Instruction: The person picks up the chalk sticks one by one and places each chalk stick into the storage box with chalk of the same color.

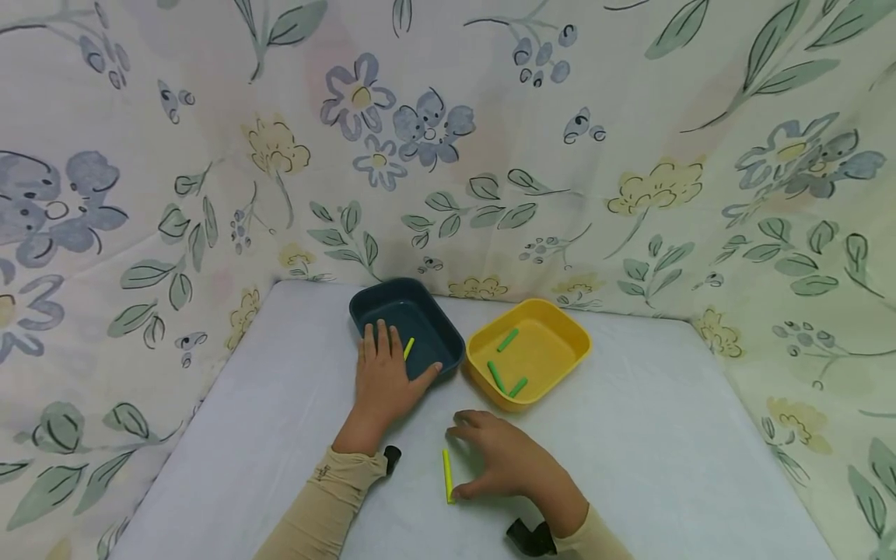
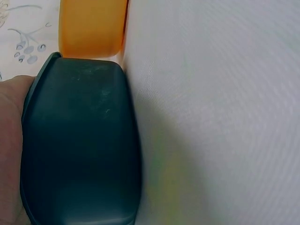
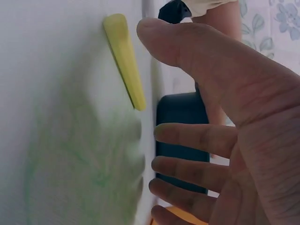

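Note:
A slim yellow stick, chalk-like in shape, lies on the white cloth. Beside it my right hand hovers with fingers and thumb apart; the thumb tip is close to the stick's near end. In the right wrist view a gap shows between the thumb and the yellow stick. My left hand rests over the near-left rim of a dark blue tub, fingers straight and spread. Another yellow stick is inside that tub, partly hidden by the hand. The left wrist view shows the tub's outer wall.
A yellow tub stands right of the dark blue one, close against its corner, with green sticks inside. Behind both rises a floral cloth backdrop. Green smudges mark the white cloth in the right wrist view.

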Available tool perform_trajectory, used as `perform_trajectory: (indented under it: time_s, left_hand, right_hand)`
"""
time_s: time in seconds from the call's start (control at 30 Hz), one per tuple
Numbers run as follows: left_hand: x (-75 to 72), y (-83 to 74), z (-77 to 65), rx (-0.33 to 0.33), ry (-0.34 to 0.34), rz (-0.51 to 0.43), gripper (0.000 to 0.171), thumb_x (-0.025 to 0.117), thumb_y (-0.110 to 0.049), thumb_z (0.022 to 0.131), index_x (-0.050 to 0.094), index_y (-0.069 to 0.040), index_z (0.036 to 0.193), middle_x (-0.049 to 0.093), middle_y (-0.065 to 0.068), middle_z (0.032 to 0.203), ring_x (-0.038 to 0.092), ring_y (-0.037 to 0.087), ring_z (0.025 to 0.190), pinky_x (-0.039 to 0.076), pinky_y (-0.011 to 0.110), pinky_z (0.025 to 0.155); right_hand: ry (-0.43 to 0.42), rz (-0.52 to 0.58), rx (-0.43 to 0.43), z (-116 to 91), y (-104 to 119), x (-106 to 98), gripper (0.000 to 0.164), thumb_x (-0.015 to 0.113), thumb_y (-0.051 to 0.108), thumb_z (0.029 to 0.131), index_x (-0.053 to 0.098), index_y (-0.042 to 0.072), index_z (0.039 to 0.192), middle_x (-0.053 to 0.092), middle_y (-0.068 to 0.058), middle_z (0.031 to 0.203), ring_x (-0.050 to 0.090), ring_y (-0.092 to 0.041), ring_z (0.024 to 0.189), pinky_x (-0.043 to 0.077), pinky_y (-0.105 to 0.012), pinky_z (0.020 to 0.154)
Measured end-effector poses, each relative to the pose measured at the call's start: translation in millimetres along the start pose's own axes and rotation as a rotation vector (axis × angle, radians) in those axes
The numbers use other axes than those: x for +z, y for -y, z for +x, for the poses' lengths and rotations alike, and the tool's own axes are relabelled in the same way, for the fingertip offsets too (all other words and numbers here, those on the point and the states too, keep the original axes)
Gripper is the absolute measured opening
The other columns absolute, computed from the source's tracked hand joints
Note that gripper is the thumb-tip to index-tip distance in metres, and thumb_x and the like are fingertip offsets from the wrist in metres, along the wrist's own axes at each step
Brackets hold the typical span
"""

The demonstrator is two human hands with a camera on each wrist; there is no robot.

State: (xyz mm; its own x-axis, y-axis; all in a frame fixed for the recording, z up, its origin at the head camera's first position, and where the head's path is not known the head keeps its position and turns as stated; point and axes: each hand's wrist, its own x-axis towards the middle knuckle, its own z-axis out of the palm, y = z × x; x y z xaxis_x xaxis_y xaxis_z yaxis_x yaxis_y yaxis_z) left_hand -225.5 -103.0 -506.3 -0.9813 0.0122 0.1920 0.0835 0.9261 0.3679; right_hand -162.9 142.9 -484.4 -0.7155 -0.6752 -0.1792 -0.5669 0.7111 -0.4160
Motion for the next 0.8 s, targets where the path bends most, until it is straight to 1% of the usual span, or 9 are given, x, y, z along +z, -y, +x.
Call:
perform_trajectory:
  time_s: [0.23,0.47,0.7,0.8]
  left_hand:
    - [-1.8,-0.7,0.1,-0.003,0.019,0.003,0.118,0.050,-0.083,0.094,0.020,0.005,0.166,0.006,0.028,0.175,0.006,0.050,0.164,0.013,0.063,0.132]
    - [-1.3,-0.4,1.0,0.002,0.017,0.012,0.118,0.051,-0.083,0.094,0.022,0.006,0.165,0.006,0.029,0.175,0.006,0.051,0.164,0.015,0.063,0.132]
    - [-0.2,-0.5,0.8,-0.014,0.035,0.016,0.118,0.047,-0.085,0.094,0.022,0.005,0.166,0.006,0.029,0.176,0.006,0.050,0.164,0.013,0.062,0.133]
    - [0.5,-0.3,1.3,-0.017,0.041,0.016,0.118,0.047,-0.085,0.094,0.021,0.005,0.166,0.006,0.029,0.176,0.005,0.050,0.164,0.013,0.063,0.132]
  right_hand:
    - [0.000,-0.015,0.003,-0.9,-0.7,4.6,0.084,0.088,0.064,0.077,0.063,0.025,0.146,0.053,-0.004,0.160,0.051,-0.027,0.147,0.046,-0.050,0.119]
    - [-0.006,-0.014,-0.004,-0.4,-0.7,7.7,0.082,0.088,0.064,0.077,0.064,0.026,0.145,0.053,-0.004,0.159,0.051,-0.026,0.147,0.046,-0.049,0.120]
    - [0.002,-0.011,-0.015,-0.6,2.4,9.7,0.078,0.087,0.064,0.079,0.065,0.026,0.144,0.053,-0.005,0.159,0.050,-0.026,0.148,0.045,-0.049,0.120]
    - [0.012,-0.013,-0.016,-1.0,4.4,9.3,0.078,0.089,0.063,0.078,0.066,0.027,0.143,0.053,-0.004,0.159,0.050,-0.026,0.148,0.045,-0.048,0.120]
